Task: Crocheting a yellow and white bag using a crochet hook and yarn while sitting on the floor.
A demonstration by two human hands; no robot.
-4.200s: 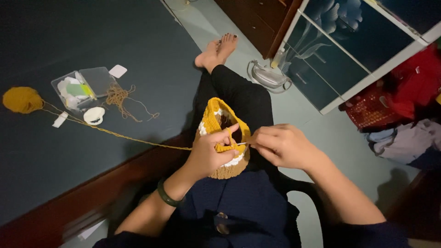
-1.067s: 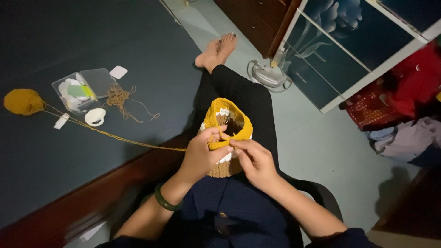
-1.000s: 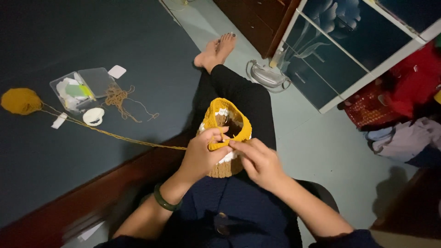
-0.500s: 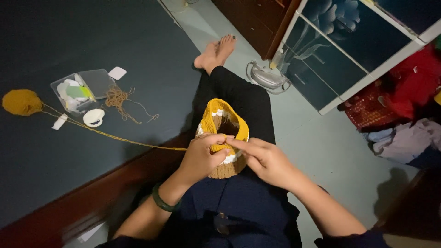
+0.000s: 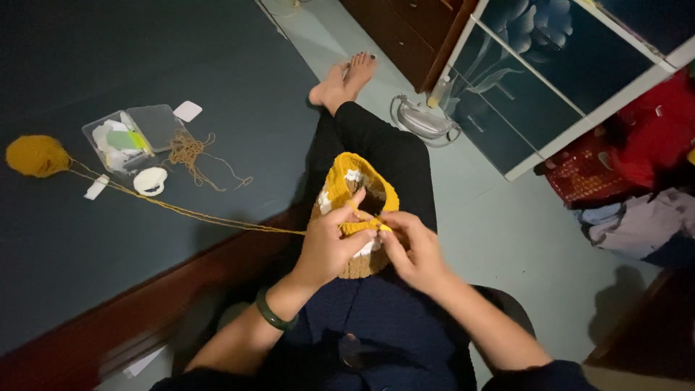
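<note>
Crochet piece (image 5: 355, 190), a yellow tube with white patches and a brown bottom band, sits on the person's lap, over the dark trousers. Left hand (image 5: 329, 242) is closed around its near rim, thumb on top, fingers pinching the yellow edge. Right hand (image 5: 414, 248) is closed too, fingertips pinched at the same rim, touching the left hand's fingers; can't tell if it holds a hook. Green bangle (image 5: 273, 314) on the left wrist. Yellow yarn strand (image 5: 210, 217) runs left from the piece across the dark bed (image 5: 87, 43) to a yarn ball (image 5: 36, 155). Between ball and piece: clear plastic box (image 5: 130, 137), a loose brown yarn tangle (image 5: 190, 150), a round white item (image 5: 150, 181). Bare foot (image 5: 346, 80) beyond the piece, on the pale floor.
</note>
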